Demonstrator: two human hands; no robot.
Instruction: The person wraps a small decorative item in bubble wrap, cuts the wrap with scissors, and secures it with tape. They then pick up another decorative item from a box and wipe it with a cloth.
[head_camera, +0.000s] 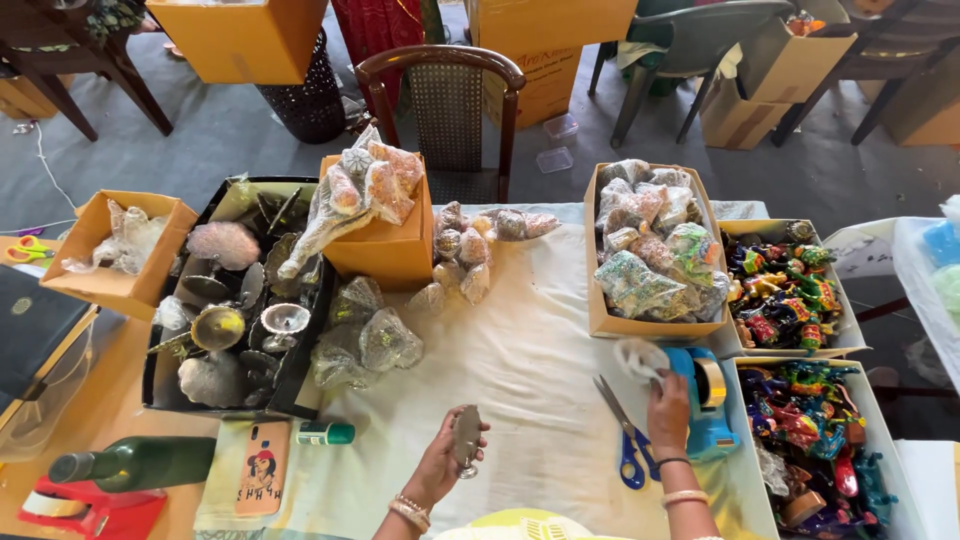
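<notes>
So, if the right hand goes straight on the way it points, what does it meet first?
Probably the crumpled clear plastic wrap that the right hand already touches; beyond it, the open cardboard box of wrapped beaded items.

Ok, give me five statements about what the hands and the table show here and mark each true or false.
1. The left hand holds a small silver metal piece above the white cloth. True.
2. The right hand holds the blue-handled scissors. False: the scissors lie on the cloth beside that hand, which rests at the blue tape dispenser.
3. A green bottle stands upright by the phone. False: it lies on its side.
4. The black tray holds silver metal pieces. True.
5. The chair behind the table has a person sitting in it. False: nobody sits in it.
</notes>
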